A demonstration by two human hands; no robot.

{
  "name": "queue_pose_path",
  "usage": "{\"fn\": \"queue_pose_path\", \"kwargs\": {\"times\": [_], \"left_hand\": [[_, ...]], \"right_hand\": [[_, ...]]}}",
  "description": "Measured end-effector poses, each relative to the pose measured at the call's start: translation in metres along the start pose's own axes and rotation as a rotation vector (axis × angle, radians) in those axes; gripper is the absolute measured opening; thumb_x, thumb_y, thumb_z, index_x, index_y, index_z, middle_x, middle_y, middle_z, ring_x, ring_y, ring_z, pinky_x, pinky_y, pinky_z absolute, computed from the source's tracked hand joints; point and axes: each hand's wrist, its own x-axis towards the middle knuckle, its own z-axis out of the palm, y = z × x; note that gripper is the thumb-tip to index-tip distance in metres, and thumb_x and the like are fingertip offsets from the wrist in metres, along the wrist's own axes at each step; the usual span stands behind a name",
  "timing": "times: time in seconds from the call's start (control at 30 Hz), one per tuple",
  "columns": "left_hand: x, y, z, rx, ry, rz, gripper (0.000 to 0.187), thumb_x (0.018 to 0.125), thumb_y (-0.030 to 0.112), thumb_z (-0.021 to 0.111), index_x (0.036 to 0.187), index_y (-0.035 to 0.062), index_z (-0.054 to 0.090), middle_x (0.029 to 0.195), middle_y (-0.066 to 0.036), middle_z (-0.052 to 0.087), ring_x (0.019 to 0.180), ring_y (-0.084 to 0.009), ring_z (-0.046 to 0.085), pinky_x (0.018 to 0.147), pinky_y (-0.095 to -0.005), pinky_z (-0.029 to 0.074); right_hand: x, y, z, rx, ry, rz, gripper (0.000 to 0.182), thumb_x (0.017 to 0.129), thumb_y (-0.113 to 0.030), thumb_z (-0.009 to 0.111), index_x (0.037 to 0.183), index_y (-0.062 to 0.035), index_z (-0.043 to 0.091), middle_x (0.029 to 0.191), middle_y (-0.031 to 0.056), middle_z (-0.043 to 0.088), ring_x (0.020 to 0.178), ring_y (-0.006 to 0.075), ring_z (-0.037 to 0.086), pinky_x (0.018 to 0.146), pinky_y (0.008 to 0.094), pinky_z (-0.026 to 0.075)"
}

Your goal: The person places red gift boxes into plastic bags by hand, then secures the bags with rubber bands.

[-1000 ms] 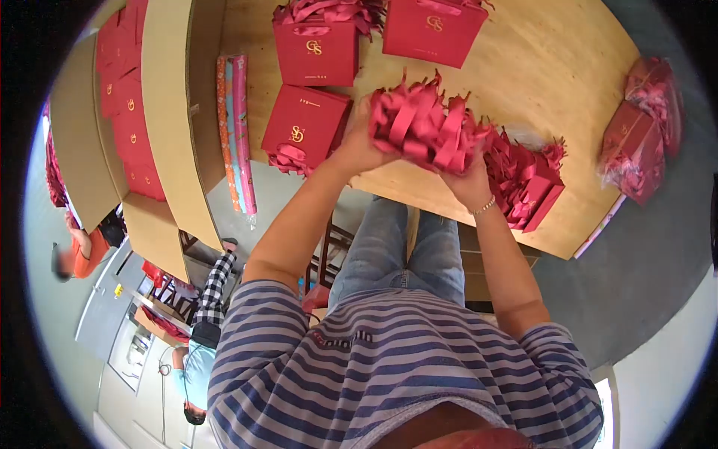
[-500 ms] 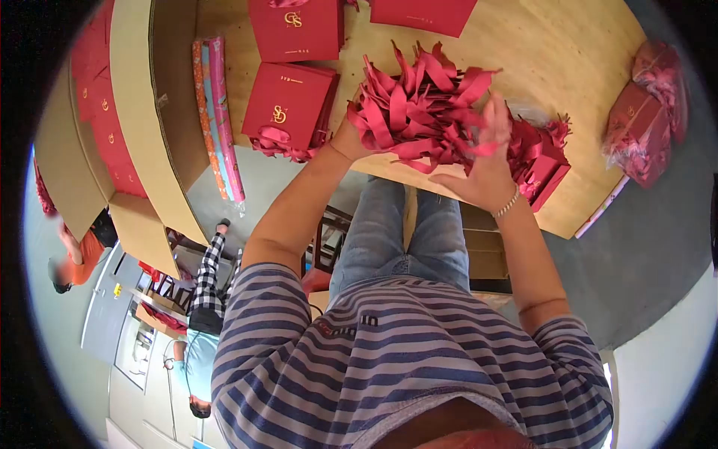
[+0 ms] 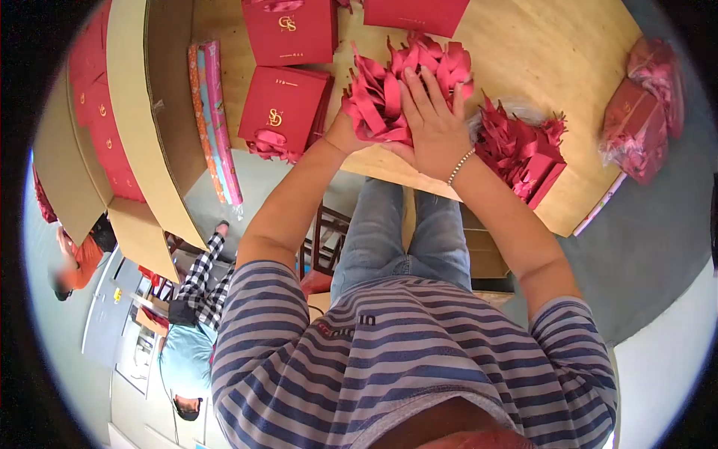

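Observation:
A thick bundle of red ribbons (image 3: pixel 374 93) is between my hands at the table's near edge; what lies under the ribbons is hidden. My left hand (image 3: pixel 345 135) grips the bundle's left side, with its fingers mostly hidden behind the ribbons. Flat on the right part of the bundle rests my right hand (image 3: pixel 437 135), fingers stretched out. Just right of it, a second bunch of red gift bags (image 3: pixel 550 176) with ribbon handles lies partly in clear plastic. Left of my left hand is a stack of red gift bags (image 3: pixel 280 105) with gold lettering.
More red bags (image 3: pixel 288 34) lie at the table's far side. A large open carton (image 3: pixel 127 112) with red bags stands at left, beside patterned wrapped rolls (image 3: pixel 217 123). Plastic-wrapped red bags (image 3: pixel 639 112) sit at the right edge. Two people (image 3: pixel 187 359) are in the left background.
My right hand has moved left and come down flat on the ribbons, which are now pressed more closely together. My left hand stays at the bundle's left side.

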Motion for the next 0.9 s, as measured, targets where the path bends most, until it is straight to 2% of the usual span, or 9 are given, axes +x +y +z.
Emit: {"fn": "queue_pose_path", "kwargs": {"times": [0.1,0.17,0.27,0.4,0.57,0.67,0.77,0.87,0.9], "left_hand": [[0.008,0.013,-0.002,-0.117,0.019,-0.033,0.061,0.068,0.019,0.079,0.122,0.0069,0.055,0.121,-0.010,0.058,0.112,-0.0231,0.055,0.097,-0.0371,0.043],[0.008,0.022,0.001,-0.288,0.064,-0.099,0.047,0.065,0.015,0.081,0.107,0.0069,0.063,0.111,-0.008,0.064,0.102,-0.0199,0.061,0.090,-0.0344,0.049],[-0.006,-0.033,0.007,-0.017,0.029,-0.007,0.036,0.064,0.011,0.081,0.095,0.0063,0.065,0.103,-0.006,0.066,0.097,-0.0205,0.062,0.087,-0.0340,0.050],[-0.020,-0.058,0.013,-0.229,0.171,-0.158,0.054,0.063,0.003,0.081,0.108,0.0061,0.052,0.100,-0.005,0.059,0.096,-0.0172,0.059,0.083,-0.0316,0.051],[-0.006,-0.030,-0.024,0.157,0.115,-0.256,0.048,0.071,0.006,0.076,0.114,0.0042,0.055,0.099,-0.004,0.063,0.087,-0.0152,0.060,0.077,-0.0310,0.052],[0.011,0.032,-0.045,-0.328,0.021,-0.514,0.039,0.073,0.000,0.071,0.110,0.0001,0.058,0.106,-0.006,0.063,0.095,-0.0149,0.060,0.084,-0.0317,0.049],[0.037,0.124,-0.038,-0.326,-0.066,-0.419,0.032,0.074,-0.001,0.070,0.104,-0.0010,0.061,0.106,-0.006,0.064,0.097,-0.0152,0.060,0.085,-0.0313,0.049],[0.073,0.197,-0.012,-0.042,-0.375,-0.138,0.047,0.071,0.009,0.076,0.112,-0.0016,0.056,0.107,-0.009,0.063,0.100,-0.0189,0.060,0.089,-0.0329,0.046],[0.083,0.206,0.002,-0.006,-0.420,-0.128,0.051,0.070,0.014,0.078,0.113,-0.0012,0.055,0.106,-0.010,0.064,0.100,-0.0198,0.060,0.090,-0.0328,0.046]], "right_hand": [[-0.003,0.006,-0.016,0.060,-0.050,-0.016,0.093,0.074,-0.058,0.062,0.143,-0.0041,0.029,0.152,0.0123,0.021,0.140,0.0316,0.017,0.105,0.0631,0.014],[-0.004,0.019,-0.027,0.233,0.180,0.030,0.097,0.074,-0.058,0.064,0.144,-0.0030,0.024,0.152,0.0185,0.016,0.140,0.0351,0.015,0.106,0.0623,0.014],[0.013,0.063,-0.023,0.447,0.438,0.185,0.095,0.078,-0.053,0.066,0.143,-0.0007,0.021,0.146,0.0295,0.018,0.137,0.0415,0.020,0.111,0.0446,0.021],[0.027,0.082,-0.002,1.435,-0.035,0.438,0.071,0.090,-0.038,0.059,0.141,-0.0015,0.026,0.127,0.0097,0.047,0.118,0.0182,0.045,0.101,0.0294,0.036],[-0.003,0.052,-0.001,1.308,0.185,0.401,0.091,0.079,-0.056,0.064,0.141,-0.0004,0.025,0.134,0.0189,0.044,0.126,0.0259,0.041,0.106,0.0330,0.031],[-0.034,0.038,-0.044,1.166,0.152,0.315,0.103,0.075,-0.038,0.076,0.146,0.0007,0.011,0.144,0.0156,0.030,0.134,0.0218,0.030,0.110,0.0311,0.023],[-0.073,0.015,-0.097,1.062,0.194,0.384,0.120,0.063,-0.024,0.086,0.146,0.0004,0.003,0.144,0.0172,0.028,0.134,0.0250,0.029,0.110,0.0330,0.026],[-0.121,0.012,-0.098,1.156,0.461,0.541,0.113,0.060,-0.026,0.088,0.143,-0.0020,0.014,0.137,0.0169,0.035,0.127,0.0260,0.039,0.106,0.0362,0.034],[-0.139,0.008,-0.107,1.240,0.589,0.557,0.101,0.067,-0.014,0.083,0.142,-0.0023,0.016,0.135,0.0152,0.039,0.124,0.0237,0.042,0.104,0.0358,0.037]]}}
